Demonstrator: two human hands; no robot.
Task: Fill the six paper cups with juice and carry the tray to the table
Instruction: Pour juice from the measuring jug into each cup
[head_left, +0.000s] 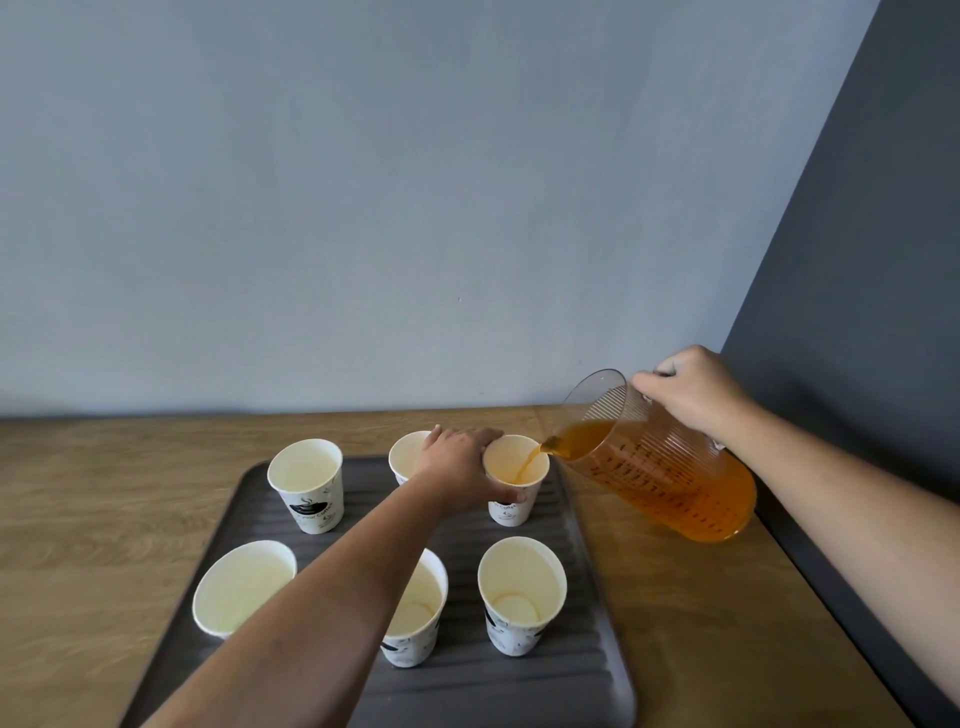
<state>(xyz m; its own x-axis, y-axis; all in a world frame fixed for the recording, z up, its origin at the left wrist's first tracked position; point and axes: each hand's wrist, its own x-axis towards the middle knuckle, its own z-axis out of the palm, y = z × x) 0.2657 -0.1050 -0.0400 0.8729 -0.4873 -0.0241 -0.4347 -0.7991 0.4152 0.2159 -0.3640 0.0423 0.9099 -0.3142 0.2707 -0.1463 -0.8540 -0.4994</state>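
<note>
Several white paper cups stand in two rows on a dark ribbed tray (530, 691). My left hand (460, 470) grips the far right cup (517, 475) around its side. My right hand (693, 392) holds the handle of a clear plastic jug (660, 462), tilted left, and orange juice streams from its spout into that cup. The far left cup (307, 483), the near left cup (239, 584) and the near right cup (521, 592) look empty. My left forearm partly hides the far middle cup (406, 454) and the near middle cup (415, 608).
The tray lies on a wooden counter (104, 519) against a pale blue wall. A dark grey panel (857, 312) borders the counter on the right, close behind the jug.
</note>
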